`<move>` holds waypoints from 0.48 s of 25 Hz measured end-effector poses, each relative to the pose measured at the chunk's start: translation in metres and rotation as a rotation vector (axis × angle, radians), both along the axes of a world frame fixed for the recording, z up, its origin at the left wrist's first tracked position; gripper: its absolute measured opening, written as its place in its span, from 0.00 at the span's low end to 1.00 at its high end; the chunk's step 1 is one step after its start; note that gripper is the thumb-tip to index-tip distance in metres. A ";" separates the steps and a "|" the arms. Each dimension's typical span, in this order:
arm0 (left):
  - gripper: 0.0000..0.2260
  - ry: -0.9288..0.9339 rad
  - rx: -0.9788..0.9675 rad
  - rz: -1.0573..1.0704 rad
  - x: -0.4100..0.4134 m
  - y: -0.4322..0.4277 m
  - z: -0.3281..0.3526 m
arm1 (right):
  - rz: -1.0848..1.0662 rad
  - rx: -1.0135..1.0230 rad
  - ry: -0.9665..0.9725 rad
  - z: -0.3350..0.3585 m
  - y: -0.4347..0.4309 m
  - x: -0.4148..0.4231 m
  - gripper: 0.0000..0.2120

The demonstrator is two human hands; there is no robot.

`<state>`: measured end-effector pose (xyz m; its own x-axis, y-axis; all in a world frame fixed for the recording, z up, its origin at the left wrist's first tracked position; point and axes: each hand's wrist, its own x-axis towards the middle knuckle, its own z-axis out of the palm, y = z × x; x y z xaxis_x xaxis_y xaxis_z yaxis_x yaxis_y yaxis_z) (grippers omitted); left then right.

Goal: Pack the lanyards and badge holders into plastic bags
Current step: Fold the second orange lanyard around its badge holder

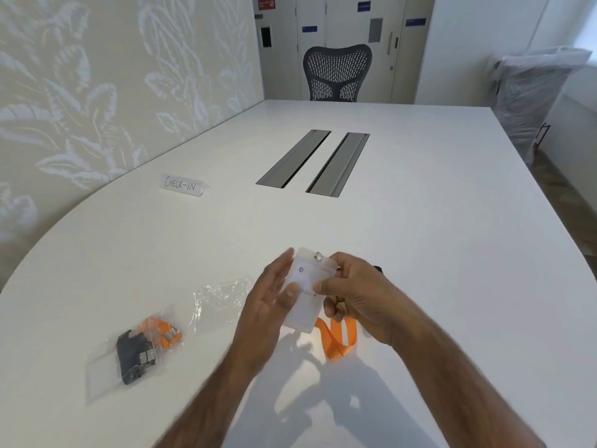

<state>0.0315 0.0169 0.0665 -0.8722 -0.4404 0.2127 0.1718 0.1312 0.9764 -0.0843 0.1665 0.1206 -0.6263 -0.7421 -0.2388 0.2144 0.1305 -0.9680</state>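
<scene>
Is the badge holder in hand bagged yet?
No: the right hand pinches the bare badge holder, while the empty plastic bag lies on the table to its left.

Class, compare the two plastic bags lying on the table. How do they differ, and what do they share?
The filled bag holds an orange lanyard and a dark badge holder; the empty bag holds nothing visible. The filled bag lies farther left; the empty bag lies next to the left hand. Both are clear plastic on the white table.
</scene>
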 end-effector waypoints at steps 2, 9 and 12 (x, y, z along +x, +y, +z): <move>0.12 -0.033 -0.023 -0.061 -0.005 0.003 0.017 | 0.035 0.010 0.098 0.012 0.008 0.000 0.25; 0.10 0.015 0.002 -0.013 -0.016 0.018 0.033 | 0.025 -0.025 0.334 0.029 0.028 -0.003 0.07; 0.16 -0.003 0.179 0.014 -0.016 0.018 0.027 | -0.005 -0.095 0.258 0.029 0.034 -0.003 0.04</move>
